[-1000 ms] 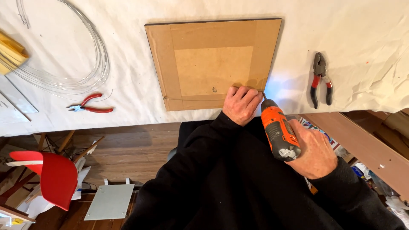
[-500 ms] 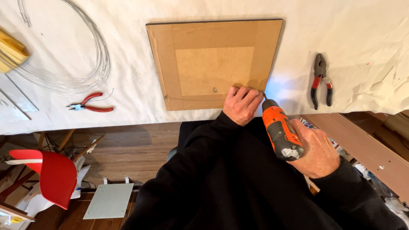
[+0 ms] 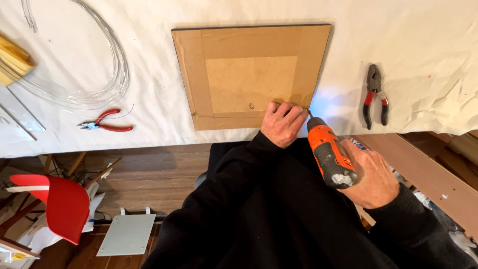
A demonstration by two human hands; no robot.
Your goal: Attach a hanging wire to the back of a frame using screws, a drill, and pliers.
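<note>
A brown board point(image 3: 249, 74), square and backed with brown paper tape, lies flat on a white-covered table point(image 3: 408, 55). My left hand point(image 3: 283, 123) rests with curled fingers on the board's near right corner and presses it down. My right hand point(image 3: 371, 179) grips an orange and grey cordless drill point(image 3: 328, 152). The drill's bit points at the board's near right corner, just right of my left fingers, and its light throws a blue-white glow on the cloth there.
Red-handled pliers point(image 3: 374, 94) lie right of the board. Small red-handled pliers point(image 3: 107, 122) and a coil of clear wire point(image 3: 84, 74) lie to the left. Yellow strips point(image 3: 12, 62) sit at the far left edge. A red chair point(image 3: 59, 204) stands on the wooden floor below.
The view has shifted slightly. Both hands and the drill stay at the board's near right corner.
</note>
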